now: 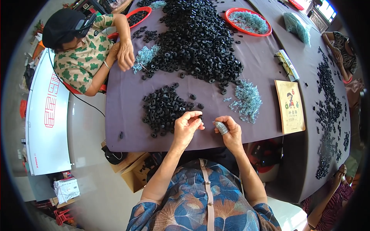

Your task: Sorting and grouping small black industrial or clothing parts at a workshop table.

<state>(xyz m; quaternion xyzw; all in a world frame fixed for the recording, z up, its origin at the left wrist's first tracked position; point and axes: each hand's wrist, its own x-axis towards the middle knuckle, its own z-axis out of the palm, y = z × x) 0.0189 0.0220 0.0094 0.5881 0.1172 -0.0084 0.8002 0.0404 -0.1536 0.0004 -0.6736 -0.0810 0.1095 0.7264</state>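
My left hand (pixel 187 129) pinches a small black plastic part (pixel 200 117) between thumb and fingertips, above the table's near edge. Just right of it, my right hand (pixel 231 134) is closed, with a silvery-grey wrapping (pixel 221 127) over one digit. Whatever its fingertips hold is too small to make out. A heap of small black ring-like parts (pixel 163 109) lies beside my left hand. Beyond my right hand sits a loose heap of tiny clear bluish pieces (pixel 246 101). The two hands are close together but apart.
A large mound of black parts (pixel 196 42) covers the table's middle. Red trays hold bluish pieces (pixel 248 34) and black parts (pixel 148 14). A yellow booklet (pixel 290 107) lies at right. A person in a patterned shirt (pixel 83 61) works at left; others sit at right beside more black parts (pixel 327 111).
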